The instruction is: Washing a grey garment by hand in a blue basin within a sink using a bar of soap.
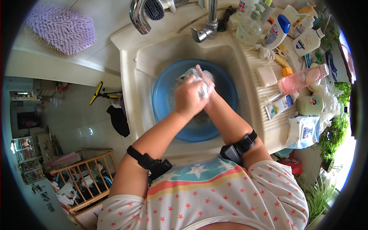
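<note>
Over a blue plastic basin in the sink, my two hands press together around a wet, pale, soapy cloth. My left hand is closed on the cloth, its knuckles towards me. Against it lies my right hand, also gripping the cloth, with its fingers pointing away from me. Suds cling to the fingers. Water stands in the basin, and something submerged shows dimly below the wrists. The chrome faucet rises behind the basin.
Around the basin are the walls of a beige sink. The ribbed drainboard at right holds a soap bar, a pink bottle, a tube and several other bottles. A purple chenille mop head lies at upper left.
</note>
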`<action>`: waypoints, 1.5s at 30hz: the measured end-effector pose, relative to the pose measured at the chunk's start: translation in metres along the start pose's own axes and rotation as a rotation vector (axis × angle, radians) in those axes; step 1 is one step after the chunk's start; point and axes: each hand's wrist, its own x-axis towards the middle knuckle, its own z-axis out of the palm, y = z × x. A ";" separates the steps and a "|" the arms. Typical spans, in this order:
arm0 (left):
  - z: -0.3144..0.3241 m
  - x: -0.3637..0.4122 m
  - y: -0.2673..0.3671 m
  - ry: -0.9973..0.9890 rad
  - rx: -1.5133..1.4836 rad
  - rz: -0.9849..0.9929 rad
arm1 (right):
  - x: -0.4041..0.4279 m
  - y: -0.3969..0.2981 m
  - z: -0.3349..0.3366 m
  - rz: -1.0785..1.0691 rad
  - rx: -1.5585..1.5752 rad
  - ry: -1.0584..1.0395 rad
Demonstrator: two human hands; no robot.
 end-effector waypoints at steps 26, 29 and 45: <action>0.009 0.033 -0.060 0.085 -0.030 -0.426 | -0.022 0.004 0.060 0.082 -0.360 0.223; -0.008 0.024 -0.112 0.141 -0.408 -0.803 | -0.024 -0.006 0.049 0.223 -0.305 0.014; -0.096 -0.020 -0.100 -0.160 -1.203 -0.856 | -0.036 -0.036 -0.010 -0.201 -0.569 0.087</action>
